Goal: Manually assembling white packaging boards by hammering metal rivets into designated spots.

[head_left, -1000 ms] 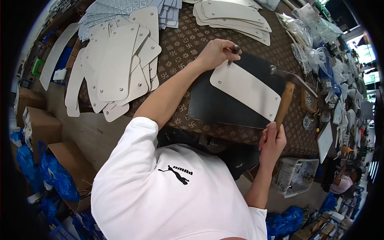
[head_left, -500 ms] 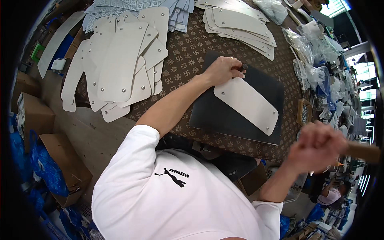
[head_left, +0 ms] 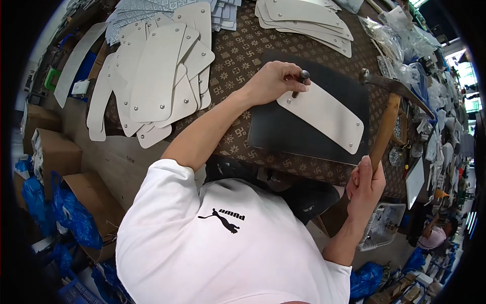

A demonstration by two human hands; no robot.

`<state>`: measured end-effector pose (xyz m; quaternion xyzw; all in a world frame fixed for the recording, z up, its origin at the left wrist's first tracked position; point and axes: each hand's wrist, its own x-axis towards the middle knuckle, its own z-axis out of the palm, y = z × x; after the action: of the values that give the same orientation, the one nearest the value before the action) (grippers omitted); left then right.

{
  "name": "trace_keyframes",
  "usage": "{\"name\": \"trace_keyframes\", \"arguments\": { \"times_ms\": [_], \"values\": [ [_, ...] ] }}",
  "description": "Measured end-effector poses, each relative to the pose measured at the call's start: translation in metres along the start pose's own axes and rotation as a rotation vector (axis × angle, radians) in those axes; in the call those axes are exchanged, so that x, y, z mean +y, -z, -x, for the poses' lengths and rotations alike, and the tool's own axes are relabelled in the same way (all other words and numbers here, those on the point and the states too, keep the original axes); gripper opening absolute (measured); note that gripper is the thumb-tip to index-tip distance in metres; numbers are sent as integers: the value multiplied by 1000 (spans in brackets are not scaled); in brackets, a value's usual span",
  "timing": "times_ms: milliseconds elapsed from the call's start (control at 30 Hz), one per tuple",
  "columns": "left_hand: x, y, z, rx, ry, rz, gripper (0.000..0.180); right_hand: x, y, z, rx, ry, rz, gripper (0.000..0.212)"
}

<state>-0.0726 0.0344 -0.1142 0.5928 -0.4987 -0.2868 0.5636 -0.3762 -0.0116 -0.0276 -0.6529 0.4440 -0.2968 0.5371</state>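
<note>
At upper centre, brown patterned tablecloth [head_left: 230, 55] lies open between the heap of riveted cream panels [head_left: 157, 76] and the black rectangular mat [head_left: 273, 129]; lower down, the bare left forearm [head_left: 207, 124] crosses. Rightward, a wooden-handled steel hammer [head_left: 386, 124] obstructs the mat's right side.

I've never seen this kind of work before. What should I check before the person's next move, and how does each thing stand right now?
1. Left hand grips the metal rod: ok, held in the fingers, slightly tilted.
2. Right hand grips the hammer: ok, near the lower end of its wooden handle.
3. Hammer head apart from the rod and left hand: ok, it is off to their right.
4. White panel lies on the black mat: ok.
5. Rod's lower tip exactly on a stud: cannot tell, too small to make out.
</note>
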Motion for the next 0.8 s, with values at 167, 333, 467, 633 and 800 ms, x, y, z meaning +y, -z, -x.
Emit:
{"name": "trace_keyframes", "arguments": {
  "times_ms": [167, 333, 467, 633, 800],
  "values": [
    [-12, -5, 13, -31, 54, -123, 16, -16, -2, 0, 0, 68, -16, 23],
    [-16, -9, 20, -9, 24, -112, 16, -59, 25, -4, -15, 623, -263, 22],
    [-22, -13, 31, 26, 20, -104, 16, -27, -10, -14, -104, 809, -147, 28],
    [-10, -12, 12, 2, 42, -148, 15, 47, -2, -15, -234, 26, 256, 29],
    [-7, -43, -20, -2, -6, 19, 15, 37, 36, 12, 112, 22, -36, 27]
  ]
}}
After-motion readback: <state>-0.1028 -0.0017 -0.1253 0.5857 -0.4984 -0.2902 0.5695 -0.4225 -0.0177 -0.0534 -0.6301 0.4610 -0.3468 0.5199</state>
